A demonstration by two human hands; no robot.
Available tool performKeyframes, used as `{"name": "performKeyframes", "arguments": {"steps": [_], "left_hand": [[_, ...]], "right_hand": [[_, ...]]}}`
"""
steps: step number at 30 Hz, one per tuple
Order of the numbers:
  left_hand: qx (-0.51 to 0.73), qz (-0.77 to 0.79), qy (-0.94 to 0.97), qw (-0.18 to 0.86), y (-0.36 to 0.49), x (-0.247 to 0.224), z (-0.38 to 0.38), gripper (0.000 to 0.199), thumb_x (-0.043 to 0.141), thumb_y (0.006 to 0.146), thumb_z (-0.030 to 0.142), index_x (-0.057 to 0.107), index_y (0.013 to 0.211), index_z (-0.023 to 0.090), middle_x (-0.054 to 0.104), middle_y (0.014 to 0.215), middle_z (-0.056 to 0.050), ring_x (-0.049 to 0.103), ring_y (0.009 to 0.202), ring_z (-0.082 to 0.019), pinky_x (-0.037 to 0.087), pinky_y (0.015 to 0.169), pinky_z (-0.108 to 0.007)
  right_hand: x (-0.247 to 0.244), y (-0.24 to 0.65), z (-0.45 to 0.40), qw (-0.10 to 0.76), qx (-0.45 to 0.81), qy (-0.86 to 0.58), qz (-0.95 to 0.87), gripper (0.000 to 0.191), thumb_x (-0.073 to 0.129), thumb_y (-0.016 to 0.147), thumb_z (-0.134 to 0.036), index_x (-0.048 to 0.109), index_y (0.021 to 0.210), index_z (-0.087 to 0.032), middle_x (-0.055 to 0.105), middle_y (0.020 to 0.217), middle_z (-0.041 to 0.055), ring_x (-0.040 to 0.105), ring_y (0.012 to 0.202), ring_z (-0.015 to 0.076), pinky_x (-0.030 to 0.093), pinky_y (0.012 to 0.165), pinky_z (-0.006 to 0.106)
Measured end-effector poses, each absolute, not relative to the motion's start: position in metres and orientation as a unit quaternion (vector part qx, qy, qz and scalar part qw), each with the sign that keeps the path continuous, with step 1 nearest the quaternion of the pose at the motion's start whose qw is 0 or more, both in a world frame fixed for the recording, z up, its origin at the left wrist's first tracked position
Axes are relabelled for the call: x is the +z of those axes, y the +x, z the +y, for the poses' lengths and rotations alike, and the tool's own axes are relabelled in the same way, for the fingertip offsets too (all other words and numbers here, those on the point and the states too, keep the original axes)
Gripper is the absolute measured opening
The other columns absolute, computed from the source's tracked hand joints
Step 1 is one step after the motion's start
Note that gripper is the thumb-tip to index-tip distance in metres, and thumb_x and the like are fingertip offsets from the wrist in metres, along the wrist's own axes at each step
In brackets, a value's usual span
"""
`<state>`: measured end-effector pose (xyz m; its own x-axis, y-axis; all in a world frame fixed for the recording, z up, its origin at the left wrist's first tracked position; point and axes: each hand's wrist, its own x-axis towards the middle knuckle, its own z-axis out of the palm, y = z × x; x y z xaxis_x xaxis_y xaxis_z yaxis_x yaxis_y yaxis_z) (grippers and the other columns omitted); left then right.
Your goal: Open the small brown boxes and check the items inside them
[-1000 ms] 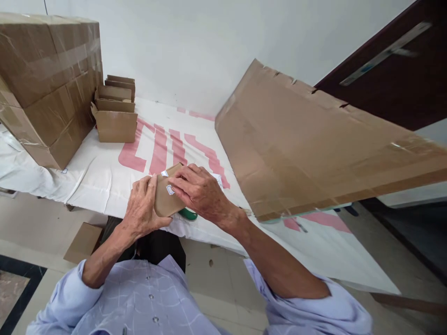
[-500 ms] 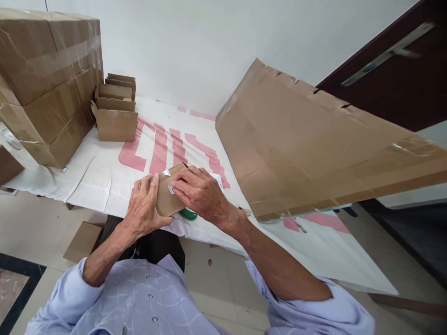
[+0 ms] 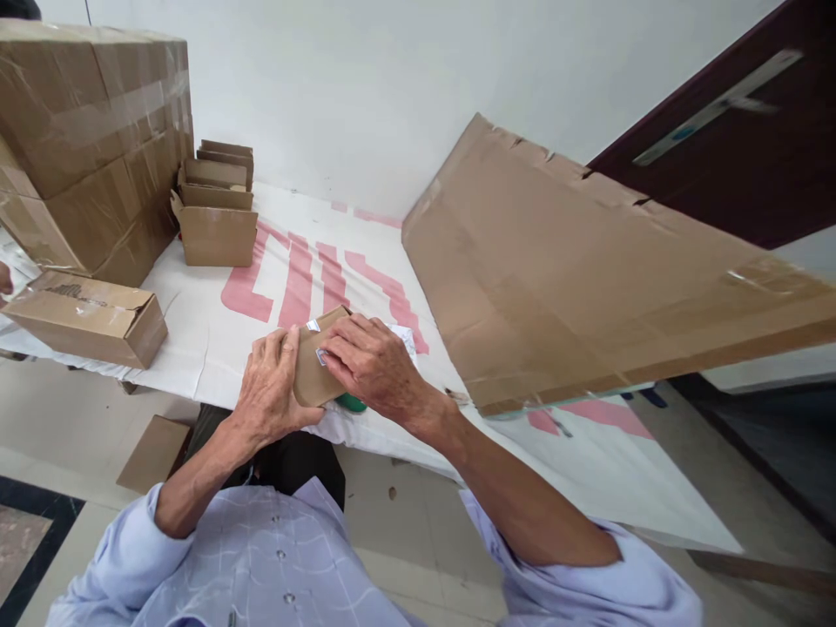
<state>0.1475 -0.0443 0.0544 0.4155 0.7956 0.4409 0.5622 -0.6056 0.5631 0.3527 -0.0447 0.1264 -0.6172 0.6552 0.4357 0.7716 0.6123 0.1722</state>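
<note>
A small brown cardboard box (image 3: 312,376) is tilted at the table's near edge. My left hand (image 3: 269,383) grips its left side, thumb along the lower edge and fingers at the upper left. One white label (image 3: 313,326) lies near the box's top edge. My right hand (image 3: 369,361) is over the box's right part, fingertips pinched on a second small white label (image 3: 321,356) against the cardboard. Part of a green round thing (image 3: 353,402) shows beneath the box; the rest is hidden.
Taped cartons (image 3: 97,148) are stacked at the left, with open small boxes (image 3: 219,235) beside them. A closed long box (image 3: 91,315) lies at the left table edge, near another person's fingers (image 3: 5,280). A large cardboard sheet (image 3: 588,287) stands on the right.
The long closed box has slid in from the left onto the table edge, and another person's fingers appear there. My hands and the small box have hardly moved.
</note>
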Motion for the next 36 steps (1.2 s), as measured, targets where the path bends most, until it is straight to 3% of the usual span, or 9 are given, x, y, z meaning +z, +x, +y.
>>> {"name": "performKeyframes", "arguments": {"steps": [6,15,22,36], "left_hand": [[0.358,0.41,0.822,0.168,0.1485,0.0539,-0.0454,0.132,0.091,0.058,0.028,0.019,0.169,0.026,0.047,0.15,-0.018,0.049,0.134,-0.045,0.047,0.114,-0.067],[0.349,0.409,0.826,0.168,0.1499,0.0557,-0.0455,0.128,0.091,0.059,0.029,0.023,0.167,0.021,0.047,0.15,-0.02,0.049,0.133,-0.044,0.048,0.113,-0.065],[0.349,0.413,0.825,0.165,0.1503,0.0546,-0.0462,0.128,0.09,0.059,0.029,0.022,0.167,0.021,0.047,0.151,-0.021,0.049,0.134,-0.046,0.049,0.112,-0.066],[0.334,0.419,0.829,0.16,0.1491,0.057,-0.0486,0.124,0.088,0.06,0.029,0.025,0.167,0.018,0.048,0.15,-0.021,0.049,0.134,-0.044,0.049,0.113,-0.063]], "right_hand": [[0.1261,0.3548,-0.0443,0.173,-0.153,-0.41,-0.882,0.021,0.056,0.106,-0.017,0.072,0.092,-0.019,0.072,0.097,0.0112,0.06,0.099,0.0286,0.046,0.085,0.042],[0.1257,0.3571,-0.0433,0.172,-0.153,-0.408,-0.884,0.025,0.052,0.107,-0.018,0.07,0.09,-0.02,0.072,0.094,0.0111,0.061,0.096,0.0279,0.047,0.084,0.042],[0.1304,0.359,-0.0455,0.182,-0.145,-0.421,-0.877,0.014,0.06,0.106,-0.023,0.071,0.098,-0.019,0.072,0.101,0.011,0.059,0.099,0.0285,0.046,0.085,0.041],[0.1312,0.3558,-0.0448,0.179,-0.138,-0.404,-0.886,0.025,0.056,0.107,-0.019,0.068,0.085,-0.021,0.071,0.09,0.0096,0.061,0.093,0.0266,0.046,0.082,0.039]]}}
